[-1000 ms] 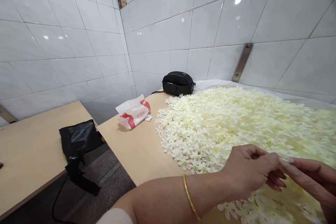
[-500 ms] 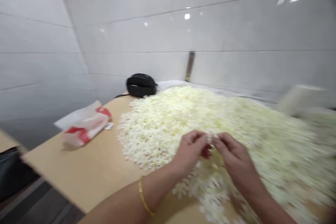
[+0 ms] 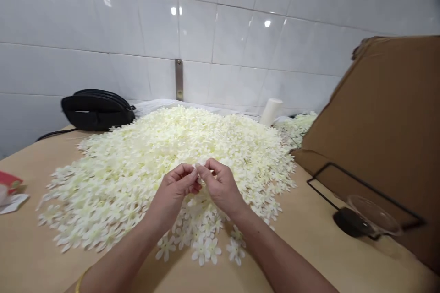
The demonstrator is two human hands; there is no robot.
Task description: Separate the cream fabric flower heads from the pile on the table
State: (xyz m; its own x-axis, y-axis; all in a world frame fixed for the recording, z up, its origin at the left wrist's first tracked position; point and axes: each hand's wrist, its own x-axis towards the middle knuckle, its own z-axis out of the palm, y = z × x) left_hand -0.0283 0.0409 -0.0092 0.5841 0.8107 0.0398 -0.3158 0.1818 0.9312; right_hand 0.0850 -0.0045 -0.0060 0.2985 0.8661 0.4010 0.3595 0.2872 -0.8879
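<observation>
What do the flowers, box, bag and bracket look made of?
Flowers: probably fabric or thin plastic, matte; petals look thin and uniform.
Box: likely cardboard, matte; plain brown sides with folded edges.
Bag: leather or imitation, can't tell which; smooth black with faint sheen.
Bracket: metal, perhaps steel; narrow grey strip, dull metallic finish.

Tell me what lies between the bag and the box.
In the head view, a heap of pale flowers fills most of the stretch between bag and box; nearer the box come a white cylinder and more flowers.
</observation>
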